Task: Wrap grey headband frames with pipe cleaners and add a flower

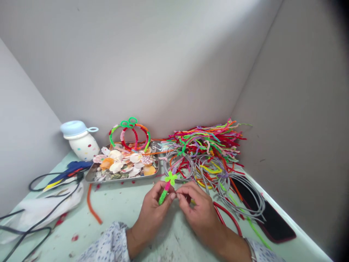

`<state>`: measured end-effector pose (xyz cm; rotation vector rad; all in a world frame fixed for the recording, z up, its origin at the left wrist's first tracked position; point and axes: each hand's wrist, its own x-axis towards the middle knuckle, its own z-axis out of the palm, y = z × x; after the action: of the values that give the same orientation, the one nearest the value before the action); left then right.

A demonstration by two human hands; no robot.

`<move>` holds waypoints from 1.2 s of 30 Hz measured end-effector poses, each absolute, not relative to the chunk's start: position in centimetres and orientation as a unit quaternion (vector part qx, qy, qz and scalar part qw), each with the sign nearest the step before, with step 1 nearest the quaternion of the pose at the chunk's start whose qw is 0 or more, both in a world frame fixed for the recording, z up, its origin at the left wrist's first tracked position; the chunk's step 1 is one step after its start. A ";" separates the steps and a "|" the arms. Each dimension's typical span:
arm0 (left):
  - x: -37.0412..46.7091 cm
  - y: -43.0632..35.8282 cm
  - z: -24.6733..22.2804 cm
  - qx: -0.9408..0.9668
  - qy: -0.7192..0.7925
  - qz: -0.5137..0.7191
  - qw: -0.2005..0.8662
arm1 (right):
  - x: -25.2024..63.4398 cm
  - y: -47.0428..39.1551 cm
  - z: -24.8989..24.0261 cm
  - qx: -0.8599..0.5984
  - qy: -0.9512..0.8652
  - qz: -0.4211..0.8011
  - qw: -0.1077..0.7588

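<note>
My left hand is closed around a short piece wrapped in green and pink pipe cleaner, tilted up to the right. A yellow-green flower shape sits at its upper end. My right hand pinches close beside it, its thumb and forefinger meeting at something thin and dark near my left fingertips. The two hands nearly touch above the middle of the table. What runs between the fingertips is too small to make out.
A metal tray of shells stands behind, with wrapped rings on it. Left are a white bottle, cables and a plastic bag. Right are pipe cleaners, grey wire coils and a black mat.
</note>
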<state>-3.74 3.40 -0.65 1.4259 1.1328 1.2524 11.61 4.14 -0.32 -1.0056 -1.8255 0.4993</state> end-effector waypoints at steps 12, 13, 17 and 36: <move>-3.9 3.2 -0.2 0.597 0.455 0.478 0.457 | 11.6 4.3 -0.3 -0.430 -0.725 0.239 0.483; -3.9 3.3 -0.3 0.599 0.451 0.479 0.456 | 11.6 4.3 -0.3 -0.425 -0.728 0.237 0.482; -3.9 3.4 -0.6 0.603 0.448 0.487 0.446 | 11.4 3.9 -0.5 -0.410 -0.737 0.227 0.487; -4.0 3.2 -0.7 0.596 0.482 0.479 0.428 | 11.9 4.2 -0.6 -0.432 -0.736 0.153 0.498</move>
<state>-4.03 3.20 -0.69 1.4874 1.2043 1.1973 11.90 4.18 -0.58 -1.0456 -1.7810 0.3702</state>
